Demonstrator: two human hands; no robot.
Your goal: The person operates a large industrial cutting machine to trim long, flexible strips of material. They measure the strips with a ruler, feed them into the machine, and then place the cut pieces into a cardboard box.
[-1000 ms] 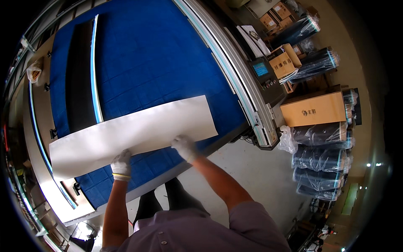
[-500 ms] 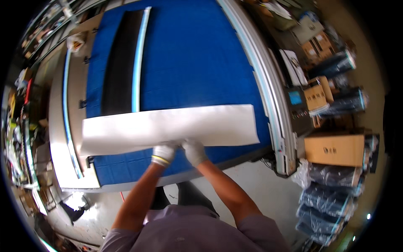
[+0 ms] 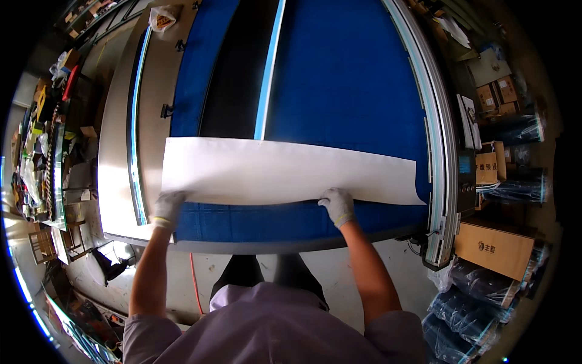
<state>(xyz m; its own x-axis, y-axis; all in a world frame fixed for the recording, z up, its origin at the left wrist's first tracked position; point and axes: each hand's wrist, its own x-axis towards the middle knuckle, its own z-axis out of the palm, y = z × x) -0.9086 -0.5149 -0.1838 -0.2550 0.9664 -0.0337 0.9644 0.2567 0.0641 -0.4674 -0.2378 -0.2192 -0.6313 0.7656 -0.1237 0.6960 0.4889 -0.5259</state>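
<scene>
A long white sheet [image 3: 279, 171] lies crosswise over the near part of a blue work surface [image 3: 348, 85], its near edge slightly wavy. My left hand [image 3: 170, 207], in a pale glove, grips the sheet at its near left corner. Further right, my right hand [image 3: 337, 206], gloved too, pinches the near edge, with the fingers on top. The sheet's right end extends past that hand. Beyond the sheet a black panel [image 3: 235, 79] lies lengthwise, with a shiny light-blue strip [image 3: 270, 70] along its right side; the sheet overlaps their near ends.
A metal rail [image 3: 438, 121] borders the blue surface on the right, with a small control screen [image 3: 465, 164] beside it. Cardboard boxes [image 3: 494, 246] and plastic-wrapped rolls [image 3: 467, 315] stand farther right. A side ledge [image 3: 115, 151] with a long strip runs along the left.
My hands have moved apart, the left to the sheet's left corner and the right further along the near edge. The view has shifted, and the sheet now slopes down toward the right.
</scene>
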